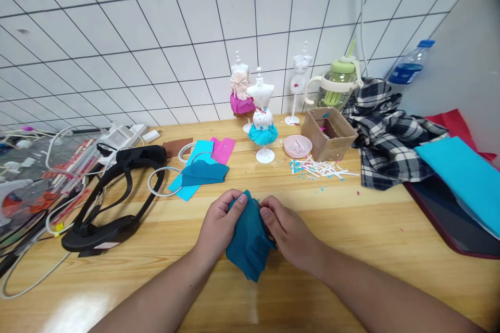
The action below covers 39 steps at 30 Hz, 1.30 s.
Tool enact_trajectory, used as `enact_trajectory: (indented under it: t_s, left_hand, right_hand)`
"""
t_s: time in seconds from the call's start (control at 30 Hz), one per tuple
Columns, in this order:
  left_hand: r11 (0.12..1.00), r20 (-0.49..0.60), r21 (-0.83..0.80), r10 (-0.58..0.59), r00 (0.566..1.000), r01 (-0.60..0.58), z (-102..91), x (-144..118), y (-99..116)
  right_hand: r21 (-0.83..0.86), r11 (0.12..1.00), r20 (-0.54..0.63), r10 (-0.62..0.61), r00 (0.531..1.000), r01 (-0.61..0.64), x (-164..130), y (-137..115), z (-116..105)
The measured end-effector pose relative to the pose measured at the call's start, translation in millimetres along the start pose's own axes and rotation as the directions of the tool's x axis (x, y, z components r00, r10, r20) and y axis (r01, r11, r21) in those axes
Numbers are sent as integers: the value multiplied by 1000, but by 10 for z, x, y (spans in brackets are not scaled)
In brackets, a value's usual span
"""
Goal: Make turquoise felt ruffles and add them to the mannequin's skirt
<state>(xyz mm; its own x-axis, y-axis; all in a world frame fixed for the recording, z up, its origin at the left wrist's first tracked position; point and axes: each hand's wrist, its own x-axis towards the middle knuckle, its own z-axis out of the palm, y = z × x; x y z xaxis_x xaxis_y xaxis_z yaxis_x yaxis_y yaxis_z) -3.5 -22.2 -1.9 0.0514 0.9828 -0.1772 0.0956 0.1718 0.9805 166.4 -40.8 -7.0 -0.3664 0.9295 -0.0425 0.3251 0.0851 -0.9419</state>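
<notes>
A piece of dark teal fabric (250, 244) hangs between my two hands above the wooden table. My left hand (222, 221) pinches its upper left part, thumb on top. At the right edge, my right hand (287, 231) closes thumb and fingers on the same fabric; whether a small tool is also in those fingers I cannot tell. Beyond my hands stands a small white dress form (262, 99) with a bright blue gathered skirt (263, 135). Left of it lies a folded teal fabric piece (205, 173) over a light blue strip (187, 192).
Two more dress forms (242, 88) (300, 70) stand by the wall. A pink dish (297, 146), cardboard box (330, 143) and paper scraps (322, 169) sit at right, near a plaid cloth (385, 135). A black headset strap (105, 229) and cables lie left.
</notes>
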Motion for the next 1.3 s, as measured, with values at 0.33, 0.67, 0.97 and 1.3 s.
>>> enact_trajectory:
  t_s: [0.33,0.67,0.97,1.3]
  left_hand:
    - [1000,-9,5,21,1000,-21,4,-2,4]
    - [1000,-10,9,27,1000,-27,5,-7,18]
    - [999,-15,16,35,999,-35,3,-15,25]
    - [1000,-1,1,22,1000,-22,-8,-20,2]
  right_hand:
    - [-19,1000,-12,-9,1000,9,-1,12,-11]
    - [-94,995,-33,-27,999,24,5,0,-20]
    - [-135,991,-53,-33,998,26,15,12,-23]
    - [-169,985,-36,-42,999,35,-8,-5,-22]
